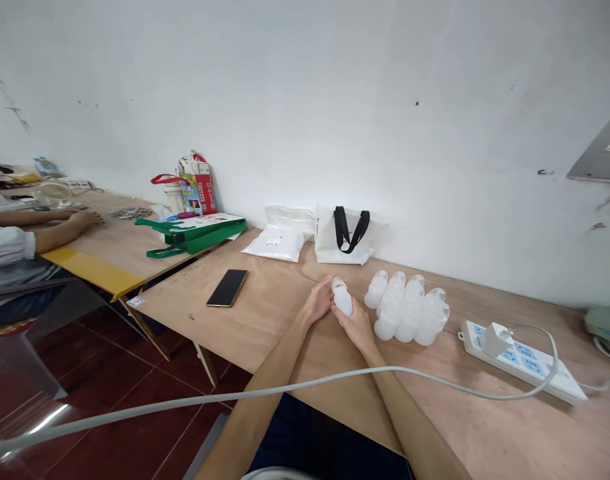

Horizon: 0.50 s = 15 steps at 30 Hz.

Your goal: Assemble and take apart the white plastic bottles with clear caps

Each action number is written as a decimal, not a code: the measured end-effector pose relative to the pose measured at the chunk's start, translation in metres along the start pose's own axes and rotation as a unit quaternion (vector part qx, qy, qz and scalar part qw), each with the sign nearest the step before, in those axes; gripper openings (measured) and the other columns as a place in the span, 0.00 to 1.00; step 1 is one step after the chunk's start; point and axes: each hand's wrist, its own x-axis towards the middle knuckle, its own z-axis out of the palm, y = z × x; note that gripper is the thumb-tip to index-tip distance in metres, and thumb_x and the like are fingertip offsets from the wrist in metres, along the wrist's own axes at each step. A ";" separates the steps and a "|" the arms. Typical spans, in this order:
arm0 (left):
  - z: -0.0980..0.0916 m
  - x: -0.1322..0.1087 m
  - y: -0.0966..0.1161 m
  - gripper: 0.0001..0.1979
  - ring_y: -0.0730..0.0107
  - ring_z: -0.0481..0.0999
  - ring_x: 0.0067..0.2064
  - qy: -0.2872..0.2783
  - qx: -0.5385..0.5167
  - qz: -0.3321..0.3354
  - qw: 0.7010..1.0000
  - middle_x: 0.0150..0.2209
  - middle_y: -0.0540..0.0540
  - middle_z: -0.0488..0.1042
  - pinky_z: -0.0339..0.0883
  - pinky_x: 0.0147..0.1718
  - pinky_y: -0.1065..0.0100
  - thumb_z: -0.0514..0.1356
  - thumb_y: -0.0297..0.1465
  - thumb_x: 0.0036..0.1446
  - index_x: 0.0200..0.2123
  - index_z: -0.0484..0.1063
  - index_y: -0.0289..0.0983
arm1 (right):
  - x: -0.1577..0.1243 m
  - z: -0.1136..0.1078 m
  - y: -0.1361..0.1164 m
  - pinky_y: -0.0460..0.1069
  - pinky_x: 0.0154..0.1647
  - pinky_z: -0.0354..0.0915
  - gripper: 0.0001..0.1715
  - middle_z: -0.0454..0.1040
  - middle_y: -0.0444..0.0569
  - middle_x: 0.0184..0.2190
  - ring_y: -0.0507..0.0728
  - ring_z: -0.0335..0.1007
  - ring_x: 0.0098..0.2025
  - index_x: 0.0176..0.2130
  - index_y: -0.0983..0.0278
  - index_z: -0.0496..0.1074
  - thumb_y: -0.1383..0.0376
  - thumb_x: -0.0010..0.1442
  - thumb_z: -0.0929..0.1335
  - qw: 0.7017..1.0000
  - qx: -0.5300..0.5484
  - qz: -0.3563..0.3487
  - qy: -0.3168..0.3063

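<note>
In the head view, the left hand (317, 301) and the right hand (357, 330) are close together above a plywood table (265, 320), and both hold one small white plastic bottle (342, 298). The left fingers (325, 293) lie along the left side of the bottle, and the right fingers (345, 321) curl around its lower part, so both hands are nearly closed on it. The bottle is a little tilted and stands just beside a tight group of similar bottles (409, 308), without touching them. Further right lies a white power strip (519, 360) with a thick white cable (285, 389). A black smartphone (227, 288) lies left of the hands. Near the wall stands a white bag (327, 243) with black handles. At far left, a co-worker's hand (87, 218) rests on another table (119, 233).
</note>
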 end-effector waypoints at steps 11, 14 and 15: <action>-0.011 0.005 -0.003 0.14 0.69 0.80 0.43 0.090 -0.031 0.080 0.992 0.45 0.44 0.80 0.72 0.48 0.67 0.72 0.31 0.54 0.39 0.71 0.38 | -0.001 0.002 -0.001 0.54 0.32 0.69 0.27 0.81 0.50 0.39 0.63 0.77 0.35 0.52 0.58 0.74 0.47 0.59 0.69 0.995 0.043 0.091 -0.009; -0.012 0.005 -0.002 0.13 0.67 0.80 0.43 0.093 -0.025 0.078 0.992 0.43 0.44 0.80 0.72 0.49 0.64 0.71 0.35 0.56 0.38 0.72 0.37 | -0.002 0.002 -0.001 0.54 0.33 0.69 0.28 0.81 0.49 0.38 0.64 0.77 0.36 0.52 0.57 0.73 0.46 0.59 0.69 0.993 0.066 0.093 -0.011; -0.011 0.004 -0.002 0.13 0.66 0.80 0.43 0.092 -0.020 0.075 0.993 0.43 0.44 0.79 0.72 0.49 0.63 0.71 0.36 0.56 0.38 0.72 0.37 | -0.003 0.002 -0.002 0.54 0.35 0.69 0.28 0.81 0.49 0.39 0.64 0.77 0.38 0.53 0.57 0.73 0.45 0.59 0.69 0.993 0.068 0.095 -0.009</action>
